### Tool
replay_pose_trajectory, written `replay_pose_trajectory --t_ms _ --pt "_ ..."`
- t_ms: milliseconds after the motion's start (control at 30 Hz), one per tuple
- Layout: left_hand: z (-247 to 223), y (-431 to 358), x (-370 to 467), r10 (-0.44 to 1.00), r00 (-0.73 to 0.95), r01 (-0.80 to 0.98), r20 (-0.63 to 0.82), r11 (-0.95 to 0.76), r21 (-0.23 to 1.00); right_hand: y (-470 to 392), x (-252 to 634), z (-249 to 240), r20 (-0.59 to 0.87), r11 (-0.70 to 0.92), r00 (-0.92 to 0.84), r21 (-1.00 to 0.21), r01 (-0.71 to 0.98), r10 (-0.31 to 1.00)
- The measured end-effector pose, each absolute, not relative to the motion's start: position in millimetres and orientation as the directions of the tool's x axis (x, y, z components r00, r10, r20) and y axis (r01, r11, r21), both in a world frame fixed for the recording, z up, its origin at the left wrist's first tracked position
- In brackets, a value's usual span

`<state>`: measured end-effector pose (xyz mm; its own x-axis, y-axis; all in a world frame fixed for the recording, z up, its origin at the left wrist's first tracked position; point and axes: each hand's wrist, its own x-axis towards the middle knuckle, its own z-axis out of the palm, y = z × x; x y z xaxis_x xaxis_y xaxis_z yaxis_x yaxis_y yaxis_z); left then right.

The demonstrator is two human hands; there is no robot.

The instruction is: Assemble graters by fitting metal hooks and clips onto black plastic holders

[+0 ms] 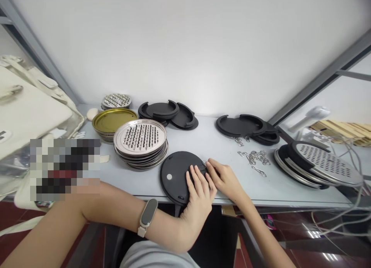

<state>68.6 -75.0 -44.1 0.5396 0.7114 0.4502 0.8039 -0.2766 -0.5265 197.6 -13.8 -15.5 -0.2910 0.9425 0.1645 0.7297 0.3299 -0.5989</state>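
Note:
A black round grater holder [176,175] lies underside up near the table's front edge, with a pale round dot on it. My left hand [199,196] grips its right side, fingers bent over the face; the thumb is mostly hidden. At the same edge my right hand [224,179] is closed in a pinch on a small metal wire hook [204,163], of which only a bit shows by the fingertips. Left of the holder stands a stack of round metal grater plates [140,138]. Several loose wire hooks [256,158] lie to the right of my hands.
Behind are a gold-coloured round tray stack [114,121], more grater plates [116,101] and black holders [160,109]. Other black holders [240,126] lie back right. Assembled graters [327,163] pile at the right edge, near cables [344,221]. A cream bag [31,102] hangs over the left side.

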Motion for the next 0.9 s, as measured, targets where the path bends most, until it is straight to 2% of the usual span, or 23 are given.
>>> replay_pose_trajectory --t_ms 300,633,900 --pt "-50.1 -75.2 66.9 0.709 0.566 0.758 0.421 -0.247 -0.603 -10.7 199.0 -18.4 0.176 0.355 -0.312 -0.578 0.735 0.934" --pt "-47.1 -75.9 66.7 0.705 0.573 0.741 0.419 -0.226 -0.632 -12.9 198.5 -17.2 0.199 0.368 -0.311 -0.575 0.73 0.929" --pt "-51.3 -73.8 71.0 0.684 0.548 0.791 0.482 -0.236 -0.564 -14.1 198.7 -19.1 0.191 0.342 -0.289 -0.639 0.689 0.938"
